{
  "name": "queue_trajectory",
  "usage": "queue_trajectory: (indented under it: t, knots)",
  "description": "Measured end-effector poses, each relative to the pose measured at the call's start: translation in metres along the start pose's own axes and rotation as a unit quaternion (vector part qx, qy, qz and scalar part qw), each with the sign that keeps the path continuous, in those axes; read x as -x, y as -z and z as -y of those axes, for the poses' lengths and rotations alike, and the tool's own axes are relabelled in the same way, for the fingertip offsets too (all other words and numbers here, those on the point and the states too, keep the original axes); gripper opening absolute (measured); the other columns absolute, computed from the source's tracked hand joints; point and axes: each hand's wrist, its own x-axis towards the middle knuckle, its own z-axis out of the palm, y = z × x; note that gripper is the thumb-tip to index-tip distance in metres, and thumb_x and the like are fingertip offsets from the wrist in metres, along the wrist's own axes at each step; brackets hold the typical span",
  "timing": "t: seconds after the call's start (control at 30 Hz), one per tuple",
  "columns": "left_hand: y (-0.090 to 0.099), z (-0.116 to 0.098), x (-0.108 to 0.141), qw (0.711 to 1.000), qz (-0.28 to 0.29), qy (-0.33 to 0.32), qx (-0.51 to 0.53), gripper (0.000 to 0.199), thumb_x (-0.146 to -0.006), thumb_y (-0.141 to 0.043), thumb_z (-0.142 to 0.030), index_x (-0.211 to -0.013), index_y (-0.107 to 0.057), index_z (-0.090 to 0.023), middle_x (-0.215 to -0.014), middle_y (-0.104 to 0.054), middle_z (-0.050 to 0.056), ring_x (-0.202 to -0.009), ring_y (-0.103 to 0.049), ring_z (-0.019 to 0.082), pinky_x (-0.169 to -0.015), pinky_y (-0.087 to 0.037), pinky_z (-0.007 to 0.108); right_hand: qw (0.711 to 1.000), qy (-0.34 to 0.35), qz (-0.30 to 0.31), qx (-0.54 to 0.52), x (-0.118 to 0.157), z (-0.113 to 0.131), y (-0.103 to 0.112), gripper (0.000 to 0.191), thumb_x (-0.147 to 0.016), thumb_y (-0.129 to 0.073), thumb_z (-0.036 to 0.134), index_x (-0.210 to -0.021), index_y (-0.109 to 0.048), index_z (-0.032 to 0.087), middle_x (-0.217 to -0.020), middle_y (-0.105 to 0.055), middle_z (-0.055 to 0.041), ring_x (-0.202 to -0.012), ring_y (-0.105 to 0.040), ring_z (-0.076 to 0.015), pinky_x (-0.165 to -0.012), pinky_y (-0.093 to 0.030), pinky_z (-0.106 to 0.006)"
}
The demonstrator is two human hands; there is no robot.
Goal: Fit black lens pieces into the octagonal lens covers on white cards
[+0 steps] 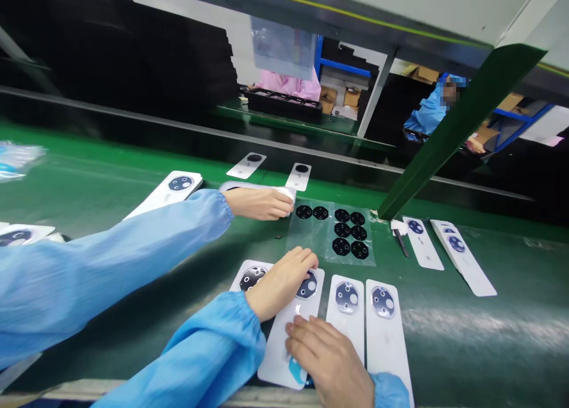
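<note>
My left hand (282,282) has its fingers closed and bent over the dark blue round part at the top of a white panel (278,343); anything under the fingertips is hidden. Lower on the same panel, my right hand (333,357) lies flat with its fingers slightly apart. A small light blue piece (297,372) shows beside it. Two similar white panels (349,322) (386,331) lie to the right, and another with a black disc (252,277) is partly behind my left hand. Black discs (342,230) sit on clear film (329,252) beyond.
Another person's hand (262,203) reaches in from the left, over a white wrapped item (287,193). White panels (422,248) (473,271) and dark tweezers (401,244) lie at the right. A green post (457,132) rises behind. More panels (164,191) lie left on the green table (466,348).
</note>
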Motion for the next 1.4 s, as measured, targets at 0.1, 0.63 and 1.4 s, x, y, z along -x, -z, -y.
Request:
queue_trajectory:
  t: [0.1, 0.63, 1.4]
  knots:
    - [-0.003, 0.006, -0.013, 1.000, 0.009, -0.003, 0.013, 0.026, -0.074, -0.038, 0.006, -0.079, -0.043, -0.019, -0.078, -0.051, 0.000, -0.074, -0.047, 0.017, -0.066, -0.040, 0.028, 1.000, -0.004, -0.008, -0.011, 0.002, 0.000, -0.002, 0.038, -0.100, -0.023, 0.019, -0.104, -0.061, 0.015, -0.113, -0.070, -0.0040, -0.109, -0.061, -0.0160, -0.094, -0.050, -0.029]
    - [-0.002, -0.002, 0.012, 0.996, 0.022, -0.080, 0.027, 0.025, -0.086, -0.025, 0.000, -0.091, -0.044, -0.016, -0.086, -0.049, 0.006, -0.079, -0.043, 0.019, -0.074, -0.042, 0.032, 0.996, -0.074, -0.014, -0.038, 0.002, 0.007, -0.006, 0.038, -0.100, -0.024, 0.016, -0.102, -0.061, 0.016, -0.106, -0.071, -0.0032, -0.106, -0.064, -0.0148, -0.097, -0.049, -0.029]
    - [-0.008, -0.102, 0.027, 0.982, -0.077, -0.012, 0.174, 0.020, -0.094, -0.027, -0.012, -0.089, -0.045, -0.021, -0.082, -0.055, 0.004, -0.074, -0.054, 0.017, -0.068, -0.049, 0.028, 0.825, -0.404, -0.121, -0.376, 0.047, 0.013, 0.014, 0.041, -0.099, -0.025, 0.042, -0.115, -0.055, 0.018, -0.077, -0.066, -0.0045, -0.055, -0.062, -0.0126, -0.042, -0.050, -0.018]
